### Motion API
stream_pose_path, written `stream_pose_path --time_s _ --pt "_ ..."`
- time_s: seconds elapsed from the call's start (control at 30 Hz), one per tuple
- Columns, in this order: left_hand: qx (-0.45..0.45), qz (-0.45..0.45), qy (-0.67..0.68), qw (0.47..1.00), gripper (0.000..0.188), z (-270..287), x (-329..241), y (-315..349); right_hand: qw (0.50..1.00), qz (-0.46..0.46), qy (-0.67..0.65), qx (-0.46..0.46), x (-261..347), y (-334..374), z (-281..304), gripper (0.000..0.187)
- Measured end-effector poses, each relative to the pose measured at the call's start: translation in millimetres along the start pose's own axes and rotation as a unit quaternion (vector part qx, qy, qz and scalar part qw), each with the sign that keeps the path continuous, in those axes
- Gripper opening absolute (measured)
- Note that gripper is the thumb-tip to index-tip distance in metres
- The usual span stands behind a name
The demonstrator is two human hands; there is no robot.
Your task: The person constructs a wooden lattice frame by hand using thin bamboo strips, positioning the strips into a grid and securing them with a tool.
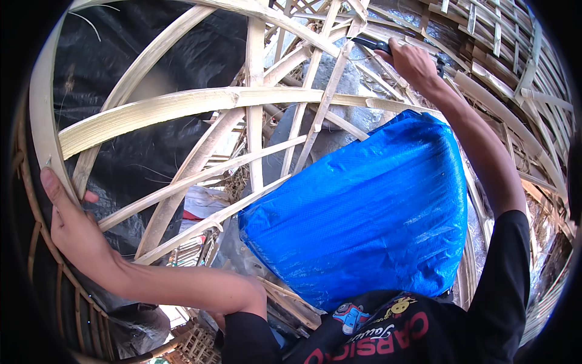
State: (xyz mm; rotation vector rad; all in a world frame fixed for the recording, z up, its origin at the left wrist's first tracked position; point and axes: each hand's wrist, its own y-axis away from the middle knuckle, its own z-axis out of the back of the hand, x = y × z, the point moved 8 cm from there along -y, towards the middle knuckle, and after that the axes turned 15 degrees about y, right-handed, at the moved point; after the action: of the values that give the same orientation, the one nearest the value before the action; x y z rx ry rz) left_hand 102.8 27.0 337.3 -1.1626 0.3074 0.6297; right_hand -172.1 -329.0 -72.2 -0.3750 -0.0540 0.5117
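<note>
My left hand [73, 227] is at the far left, its thumb and fingers closed around a wide bent bamboo strip [43, 115] that curves up along the left rim. At the upper right my right hand [413, 65] is wrapped around a dark tool [371, 43]; its front points left, toward the crossing strips, and its exact kind cannot be made out. Between my arms lies an open frame of crossed, split bamboo strips [200, 104]. A blue plastic sheet [370, 218] covers my lap, under the frame's near right part.
Black plastic sheeting [212, 54] hangs or lies behind the frame at the upper left. Woven bamboo pieces [500, 36] are stacked at the upper right, with long strips [509, 124] along the right side. A small bamboo lattice [197, 347] shows at the bottom.
</note>
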Motion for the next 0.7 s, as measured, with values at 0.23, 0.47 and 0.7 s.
stream_pose_path --time_s 0.23,0.47,0.7 --pt "-0.008 0.013 -0.009 1.0 0.076 6 5 3 0.994 -0.069 -0.078 0.023 18 8 7 0.063" --pt "-0.009 0.015 -0.006 1.0 0.075 8 9 3 0.996 -0.055 -0.045 0.053 8 10 5 0.064" --pt "-0.005 0.028 0.008 1.0 0.077 5 12 5 0.948 -0.283 -0.126 0.072 -104 32 18 0.072"
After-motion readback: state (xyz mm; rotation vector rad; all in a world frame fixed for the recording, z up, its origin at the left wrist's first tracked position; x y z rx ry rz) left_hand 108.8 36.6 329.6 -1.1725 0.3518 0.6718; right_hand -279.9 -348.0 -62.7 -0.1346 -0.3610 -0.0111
